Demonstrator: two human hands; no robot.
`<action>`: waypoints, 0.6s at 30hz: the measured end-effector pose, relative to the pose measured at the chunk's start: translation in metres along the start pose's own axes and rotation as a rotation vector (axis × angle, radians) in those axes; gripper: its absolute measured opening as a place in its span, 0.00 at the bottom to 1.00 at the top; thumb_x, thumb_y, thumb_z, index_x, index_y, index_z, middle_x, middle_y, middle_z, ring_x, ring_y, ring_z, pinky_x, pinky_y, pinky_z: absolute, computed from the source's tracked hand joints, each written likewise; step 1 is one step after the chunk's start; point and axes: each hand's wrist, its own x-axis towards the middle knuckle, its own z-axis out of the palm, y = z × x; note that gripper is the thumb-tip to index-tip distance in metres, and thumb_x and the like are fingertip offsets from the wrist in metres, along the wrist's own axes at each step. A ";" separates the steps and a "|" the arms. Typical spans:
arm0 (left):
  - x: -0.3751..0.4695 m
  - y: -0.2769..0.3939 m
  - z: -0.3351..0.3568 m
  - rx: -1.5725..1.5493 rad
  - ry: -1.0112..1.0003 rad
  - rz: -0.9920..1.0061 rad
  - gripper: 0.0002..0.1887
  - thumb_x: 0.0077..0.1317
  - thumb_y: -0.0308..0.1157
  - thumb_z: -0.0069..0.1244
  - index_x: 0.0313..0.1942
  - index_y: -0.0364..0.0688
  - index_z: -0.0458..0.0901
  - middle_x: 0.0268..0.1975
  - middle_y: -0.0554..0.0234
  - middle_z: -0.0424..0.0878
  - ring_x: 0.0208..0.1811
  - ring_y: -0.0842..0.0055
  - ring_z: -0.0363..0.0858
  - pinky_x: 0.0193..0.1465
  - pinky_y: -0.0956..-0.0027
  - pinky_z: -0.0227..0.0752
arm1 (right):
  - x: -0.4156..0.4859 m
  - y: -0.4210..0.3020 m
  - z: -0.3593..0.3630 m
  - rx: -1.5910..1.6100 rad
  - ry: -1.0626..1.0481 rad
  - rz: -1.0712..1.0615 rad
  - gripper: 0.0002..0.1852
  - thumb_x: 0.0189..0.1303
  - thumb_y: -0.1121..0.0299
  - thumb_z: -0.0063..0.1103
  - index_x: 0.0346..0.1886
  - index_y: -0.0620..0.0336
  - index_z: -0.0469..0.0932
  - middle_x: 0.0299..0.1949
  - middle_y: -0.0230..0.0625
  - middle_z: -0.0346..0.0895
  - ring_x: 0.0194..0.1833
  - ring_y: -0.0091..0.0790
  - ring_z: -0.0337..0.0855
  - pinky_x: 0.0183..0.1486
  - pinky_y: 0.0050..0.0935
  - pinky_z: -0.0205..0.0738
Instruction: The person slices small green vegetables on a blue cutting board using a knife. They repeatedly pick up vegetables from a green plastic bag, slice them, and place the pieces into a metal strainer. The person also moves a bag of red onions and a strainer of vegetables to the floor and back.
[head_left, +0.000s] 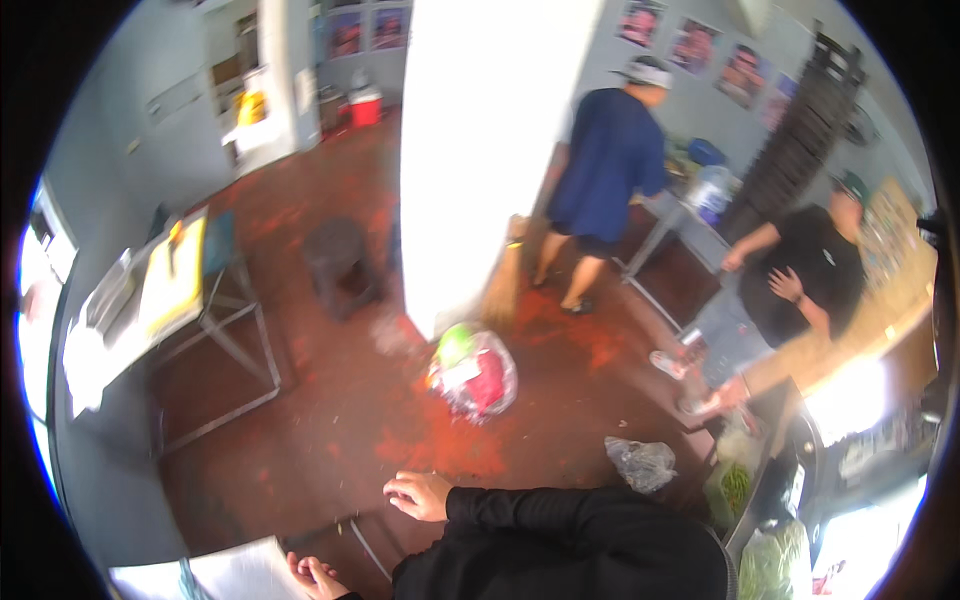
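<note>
My left hand (313, 576) is beside the edge of a pale tabletop (244, 570) at the lower left, with its fingers slightly bent and nothing seen in them. I cannot tell whether it touches the table. A greenish-blue cloth-like item (189, 579) lies on that top. My right hand (420, 496) extends from a black sleeve across the front of my body, over the reddish floor (315, 427). Its fingers are loosely curled with a gap to the thumb, and no object shows in it. The picture is somewhat blurred.
A lined waste bin (504, 375) and a broom (504, 289) stand by a white pillar (487, 150). A dark stool (341, 262) and a yellow-topped table (176, 277) are left. A plastic bag (641, 463) lies right. Two people (611, 165) (806, 270) are beyond.
</note>
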 end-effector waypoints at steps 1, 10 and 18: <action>0.005 -0.010 0.030 0.027 -0.103 -0.053 0.30 0.74 0.31 0.55 0.74 0.48 0.65 0.38 0.73 0.71 0.28 0.89 0.68 0.25 0.85 0.61 | 0.002 0.014 -0.019 -0.006 0.054 0.042 0.10 0.72 0.64 0.63 0.51 0.55 0.83 0.37 0.39 0.78 0.35 0.43 0.84 0.39 0.41 0.77; 0.029 -0.126 0.241 0.076 -0.766 -0.304 0.28 0.73 0.26 0.58 0.71 0.48 0.70 0.39 0.68 0.81 0.30 0.82 0.76 0.31 0.74 0.78 | -0.009 0.165 -0.089 -0.064 0.429 0.363 0.13 0.73 0.61 0.61 0.54 0.55 0.80 0.41 0.42 0.83 0.42 0.44 0.86 0.44 0.42 0.79; 0.082 -0.301 0.391 0.797 -1.133 -0.209 0.29 0.74 0.38 0.57 0.73 0.48 0.70 0.61 0.55 0.81 0.58 0.67 0.81 0.57 0.52 0.81 | -0.077 0.280 -0.077 -0.013 0.277 1.079 0.26 0.72 0.52 0.56 0.66 0.55 0.77 0.61 0.52 0.82 0.63 0.56 0.81 0.66 0.50 0.74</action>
